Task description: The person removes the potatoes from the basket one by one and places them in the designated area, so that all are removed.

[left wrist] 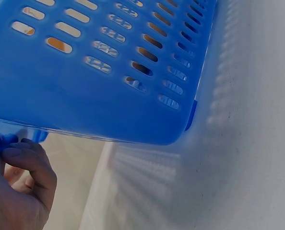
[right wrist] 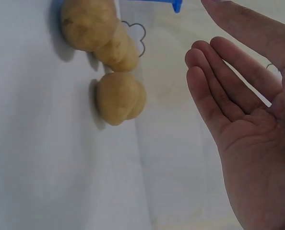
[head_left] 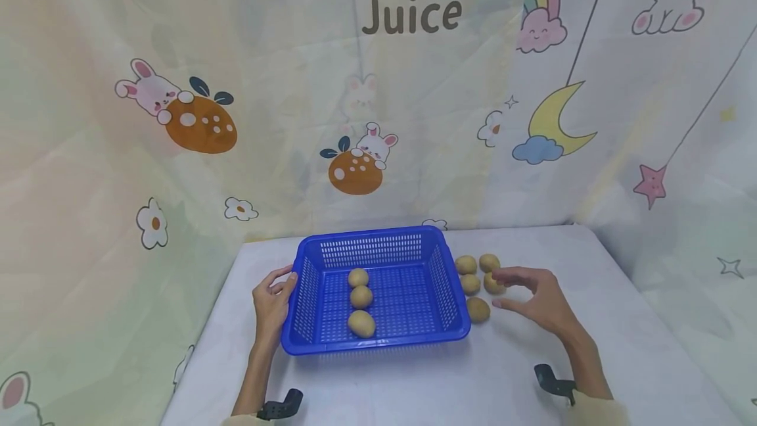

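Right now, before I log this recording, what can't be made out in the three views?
- Head: part of one potato, overlapped by the right hand.
- Left wrist: what lies inside the blue basket, screened by its slotted wall; part of the left hand, cut off by the left edge.
- Right wrist: how many potatoes there are, as they overlap.

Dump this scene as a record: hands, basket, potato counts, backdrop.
left_hand: grips basket's left rim
right_hand: holds nothing, near loose potatoes
basket: blue, slotted
potatoes_inside: three, in a row
potatoes_outside: five, on table, right of basket
table: white cover
backdrop: cartoon print, word "Juice"
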{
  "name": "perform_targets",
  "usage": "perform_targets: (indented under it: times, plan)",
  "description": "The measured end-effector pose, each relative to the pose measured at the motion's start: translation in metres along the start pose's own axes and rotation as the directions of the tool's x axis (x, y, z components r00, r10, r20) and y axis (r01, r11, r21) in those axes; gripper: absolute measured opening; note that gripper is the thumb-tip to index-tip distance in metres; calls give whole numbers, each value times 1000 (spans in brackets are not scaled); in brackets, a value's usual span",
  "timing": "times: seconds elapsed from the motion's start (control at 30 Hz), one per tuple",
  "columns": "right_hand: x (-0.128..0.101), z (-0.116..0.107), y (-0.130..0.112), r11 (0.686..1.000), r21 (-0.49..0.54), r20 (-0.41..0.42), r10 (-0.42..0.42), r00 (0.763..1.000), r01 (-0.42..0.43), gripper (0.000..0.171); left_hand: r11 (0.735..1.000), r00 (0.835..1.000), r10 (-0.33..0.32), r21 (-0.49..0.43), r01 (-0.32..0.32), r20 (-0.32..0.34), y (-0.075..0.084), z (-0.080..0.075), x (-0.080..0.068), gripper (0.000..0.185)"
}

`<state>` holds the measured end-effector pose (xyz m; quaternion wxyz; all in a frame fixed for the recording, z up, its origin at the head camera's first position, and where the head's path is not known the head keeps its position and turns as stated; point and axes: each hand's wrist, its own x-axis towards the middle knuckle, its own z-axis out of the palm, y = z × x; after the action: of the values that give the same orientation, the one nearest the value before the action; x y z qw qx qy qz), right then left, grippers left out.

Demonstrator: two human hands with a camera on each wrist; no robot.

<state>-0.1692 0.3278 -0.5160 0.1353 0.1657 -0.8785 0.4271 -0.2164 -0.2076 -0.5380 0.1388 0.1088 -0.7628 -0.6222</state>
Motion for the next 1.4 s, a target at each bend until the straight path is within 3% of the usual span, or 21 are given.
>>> perform_targets:
  times: [0.53, 0.77, 1.0, 1.2, 1.4]
  plan:
    - [54, -3, -48, 999, 6, 64, -45, 997, 45, 46, 1000, 1000, 9, 13, -9, -1, 2, -9, -1, 37]
    - [84, 16, -76, 988, 93, 140, -137, 981, 124, 48, 1000, 1000, 14, -10, -14, -14, 4, -9, 2, 35]
    - [100, 46, -105, 990, 98, 216, -124, 968, 105, 54, 1000, 1000, 11, -13, -11, -8, 6, -8, -2, 36]
    - [116, 63, -127, 979, 103, 291, -198, 936, 175, 55, 997, 999, 34, -76, -34, 5, 2, -5, -3, 37]
    - [131, 85, -138, 965, 127, 396, -263, 880, 231, 55, 995, 999, 32, -90, -31, 14, -1, -1, 0, 34]
